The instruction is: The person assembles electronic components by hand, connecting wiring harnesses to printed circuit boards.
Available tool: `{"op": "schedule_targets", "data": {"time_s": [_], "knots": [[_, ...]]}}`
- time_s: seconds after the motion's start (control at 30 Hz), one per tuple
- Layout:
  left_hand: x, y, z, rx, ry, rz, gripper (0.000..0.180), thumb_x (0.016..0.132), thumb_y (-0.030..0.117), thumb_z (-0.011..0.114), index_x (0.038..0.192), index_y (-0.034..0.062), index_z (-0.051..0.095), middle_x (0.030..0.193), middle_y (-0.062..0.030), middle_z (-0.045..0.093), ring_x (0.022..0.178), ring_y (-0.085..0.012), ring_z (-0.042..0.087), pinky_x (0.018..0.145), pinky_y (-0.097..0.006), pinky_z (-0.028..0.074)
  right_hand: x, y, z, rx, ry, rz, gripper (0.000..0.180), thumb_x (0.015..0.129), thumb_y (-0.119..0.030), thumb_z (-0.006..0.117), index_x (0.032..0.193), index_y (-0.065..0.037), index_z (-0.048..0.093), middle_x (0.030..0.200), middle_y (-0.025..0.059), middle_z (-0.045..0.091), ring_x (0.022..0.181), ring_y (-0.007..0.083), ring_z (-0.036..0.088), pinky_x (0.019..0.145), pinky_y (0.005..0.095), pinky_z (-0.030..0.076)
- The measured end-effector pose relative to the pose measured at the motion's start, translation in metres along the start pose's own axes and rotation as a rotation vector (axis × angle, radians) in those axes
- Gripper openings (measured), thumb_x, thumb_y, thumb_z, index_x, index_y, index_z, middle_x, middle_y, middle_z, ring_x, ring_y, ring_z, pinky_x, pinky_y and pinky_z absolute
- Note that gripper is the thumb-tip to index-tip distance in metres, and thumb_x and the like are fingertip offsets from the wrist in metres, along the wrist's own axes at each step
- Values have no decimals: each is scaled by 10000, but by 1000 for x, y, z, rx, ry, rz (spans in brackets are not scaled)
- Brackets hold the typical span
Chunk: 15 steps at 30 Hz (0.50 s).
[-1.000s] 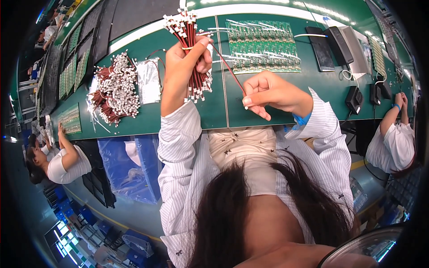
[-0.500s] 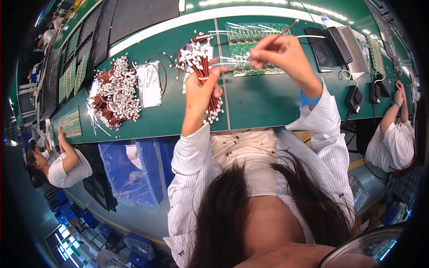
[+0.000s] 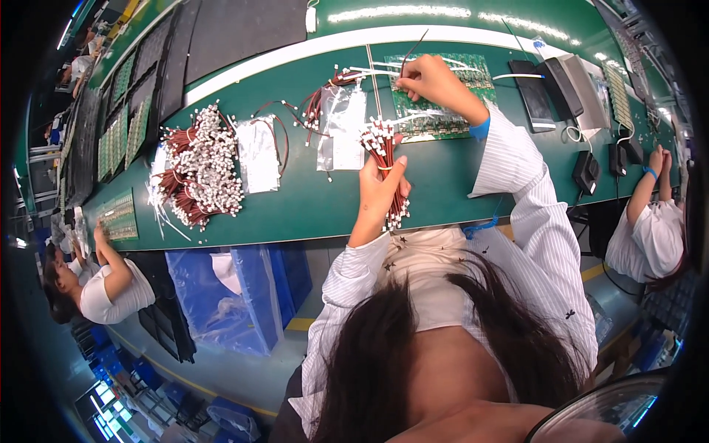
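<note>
My left hand [image 3: 375,193] is closed around a bundle of dark red wires [image 3: 381,153] with white connectors at both ends, tied by a pale band. It holds the bundle upright near the table's front edge. Above and to the right, my right hand [image 3: 434,83] pinches a thin dark wire [image 3: 415,47] that sticks up past the fingers. Below that hand lies a panel of green circuit boards [image 3: 473,92], partly covered by the hand, with white strips across it. Loose dark red wires [image 3: 314,107] rest left of the panel on a clear plastic bag [image 3: 342,133].
A large pile of connector wires [image 3: 199,166] sits at the left beside another clear bag [image 3: 258,159]. Right of the panel are a black flat device [image 3: 533,103] and black adapters [image 3: 587,170] with cords. Co-workers [image 3: 114,288] sit left and right along the green table [image 3: 295,210].
My left hand has moved right and toward me with the wire bundle, uncovering the plastic bag. My right hand has shifted left, the dark wire still pinched. The view has shifted slightly.
</note>
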<state>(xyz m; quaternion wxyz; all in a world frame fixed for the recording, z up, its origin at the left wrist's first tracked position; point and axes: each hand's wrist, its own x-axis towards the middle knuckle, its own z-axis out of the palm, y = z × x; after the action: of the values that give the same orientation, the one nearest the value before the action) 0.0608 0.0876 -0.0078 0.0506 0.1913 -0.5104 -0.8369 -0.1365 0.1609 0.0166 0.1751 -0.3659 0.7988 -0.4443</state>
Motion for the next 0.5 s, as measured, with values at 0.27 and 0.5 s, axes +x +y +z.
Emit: {"op": "schedule_targets", "data": {"time_s": [0.27, 0.5], "knots": [[4, -3, -7, -68, 15, -2, 358, 825, 74, 524, 1153, -39, 435, 845, -109, 577, 411, -78, 435, 419, -234, 393, 7, -1, 4, -18, -42, 41, 168, 771, -107, 599, 704, 46, 596, 554, 75, 575, 464, 120, 566, 431, 230, 461], [3, -1, -5, -107, 25, 21, 361, 827, 63, 514, 1156, -52, 421, 1002, -148, 558, 413, -78, 433, 422, -244, 399, 5, -1, 8, -87, -32, 58, 151, 759, -87, 592, 688, 46, 595, 535, 82, 568, 447, 121, 555, 406, 244, 429]]}}
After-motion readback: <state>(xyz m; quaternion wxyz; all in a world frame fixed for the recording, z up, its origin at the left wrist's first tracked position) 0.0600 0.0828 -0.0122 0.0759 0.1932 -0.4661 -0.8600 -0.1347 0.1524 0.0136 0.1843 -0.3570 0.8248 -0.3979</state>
